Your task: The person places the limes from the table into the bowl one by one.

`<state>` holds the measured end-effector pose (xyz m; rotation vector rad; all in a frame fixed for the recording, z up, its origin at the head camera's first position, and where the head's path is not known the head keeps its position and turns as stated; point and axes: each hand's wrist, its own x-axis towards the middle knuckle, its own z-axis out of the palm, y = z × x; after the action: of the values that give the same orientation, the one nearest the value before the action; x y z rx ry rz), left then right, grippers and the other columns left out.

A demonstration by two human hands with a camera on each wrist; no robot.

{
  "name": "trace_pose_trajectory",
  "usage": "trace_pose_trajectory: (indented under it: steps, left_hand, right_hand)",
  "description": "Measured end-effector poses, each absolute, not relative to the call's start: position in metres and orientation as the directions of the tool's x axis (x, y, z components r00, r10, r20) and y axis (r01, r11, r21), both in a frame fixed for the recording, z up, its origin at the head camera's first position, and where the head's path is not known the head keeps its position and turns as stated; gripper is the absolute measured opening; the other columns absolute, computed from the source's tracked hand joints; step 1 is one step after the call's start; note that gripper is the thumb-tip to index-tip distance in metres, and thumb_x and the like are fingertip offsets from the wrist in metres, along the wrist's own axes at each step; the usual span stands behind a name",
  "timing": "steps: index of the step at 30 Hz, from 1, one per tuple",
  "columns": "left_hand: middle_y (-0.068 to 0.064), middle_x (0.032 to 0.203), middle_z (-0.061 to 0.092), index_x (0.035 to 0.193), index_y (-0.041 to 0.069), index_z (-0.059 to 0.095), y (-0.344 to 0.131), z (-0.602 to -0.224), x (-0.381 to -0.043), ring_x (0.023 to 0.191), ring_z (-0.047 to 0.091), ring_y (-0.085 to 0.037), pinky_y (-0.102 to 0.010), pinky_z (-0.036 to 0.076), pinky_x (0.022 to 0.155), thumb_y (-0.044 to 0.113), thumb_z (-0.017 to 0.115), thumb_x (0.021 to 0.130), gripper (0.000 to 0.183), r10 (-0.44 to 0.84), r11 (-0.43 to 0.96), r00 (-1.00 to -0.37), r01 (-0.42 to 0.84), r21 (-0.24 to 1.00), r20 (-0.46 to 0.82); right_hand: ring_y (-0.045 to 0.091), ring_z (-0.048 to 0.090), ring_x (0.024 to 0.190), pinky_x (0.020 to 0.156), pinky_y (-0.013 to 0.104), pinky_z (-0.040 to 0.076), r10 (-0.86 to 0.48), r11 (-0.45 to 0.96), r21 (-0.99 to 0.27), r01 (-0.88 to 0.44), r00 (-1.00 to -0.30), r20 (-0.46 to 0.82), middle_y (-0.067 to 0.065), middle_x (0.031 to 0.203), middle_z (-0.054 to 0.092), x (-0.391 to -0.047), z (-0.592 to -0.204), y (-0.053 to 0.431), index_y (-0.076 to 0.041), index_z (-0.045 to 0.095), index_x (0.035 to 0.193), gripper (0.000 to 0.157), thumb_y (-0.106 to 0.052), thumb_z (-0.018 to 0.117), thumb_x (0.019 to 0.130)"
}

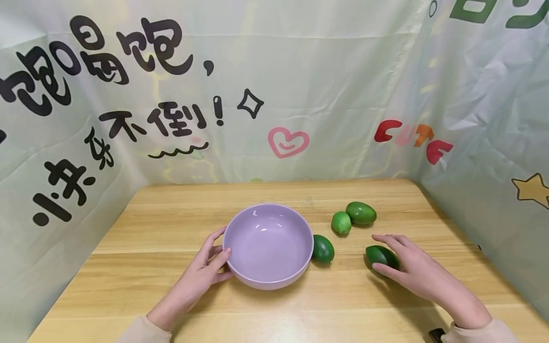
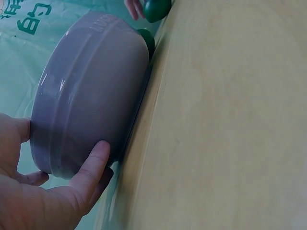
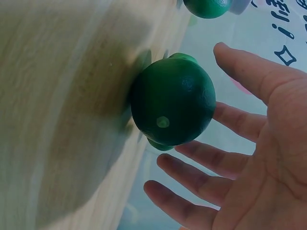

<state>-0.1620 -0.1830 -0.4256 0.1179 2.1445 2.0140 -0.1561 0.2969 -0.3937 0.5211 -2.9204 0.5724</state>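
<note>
My left hand (image 1: 201, 264) holds a lilac bowl (image 1: 268, 247) at its left side, thumb at the rim and other fingers against the outer wall. The bowl's wall (image 2: 96, 86) fills much of the left wrist view; its inside shows nothing in it. At the right, my right hand (image 1: 413, 267) is spread over a dark green oval fruit (image 1: 381, 257), avocado-like. In the right wrist view, the fingers (image 3: 206, 184) are apart and loosely bent beside the fruit (image 3: 172, 100), not closed round it. Another dark green fruit (image 1: 323, 249) lies against the bowl's right side.
Behind the right hand, a small round lime-like fruit (image 1: 341, 223) touches a green oval fruit (image 1: 361, 213). All stand on a wooden table (image 1: 193, 205). Printed cloth (image 1: 334, 85) hangs around its back and sides. A dark object (image 1: 436, 335) shows by the right sleeve.
</note>
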Motion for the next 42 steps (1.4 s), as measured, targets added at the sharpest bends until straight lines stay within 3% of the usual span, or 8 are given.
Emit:
trace_pose_trajectory:
  steps: [22, 42]
  left_hand:
    - [-0.029, 0.159, 0.043, 0.166, 0.033, 0.031, -0.184, -0.427, -0.163, 0.134, 0.063, -0.042, -0.050, 0.063, 0.105, 0.030, 0.059, 0.113, 0.060, 0.193, 0.086, -0.977, -0.072, 0.994, -0.088]
    - [-0.033, 0.159, 0.040, 0.168, 0.030, 0.026, -0.186, -0.428, -0.162, 0.131, 0.065, -0.044, -0.050, 0.063, 0.105, 0.028, 0.057, 0.113, 0.063, 0.202, 0.065, -0.974, -0.089, 0.994, -0.101]
  right_hand:
    - [0.034, 0.068, 0.111, 0.086, 0.053, 0.061, -0.341, 0.864, -0.338, -0.373, -0.928, 0.151, 0.024, 0.133, 0.064, -0.163, -0.401, 0.297, -0.007, 0.063, 0.144, 0.064, -0.031, 0.088, 0.091]
    - [0.024, 0.066, 0.104, 0.079, 0.041, 0.060, -0.350, 0.872, -0.315, -0.374, -0.927, 0.134, 0.017, 0.126, 0.066, -0.167, -0.404, 0.295, -0.009, 0.062, 0.145, 0.065, -0.033, 0.089, 0.090]
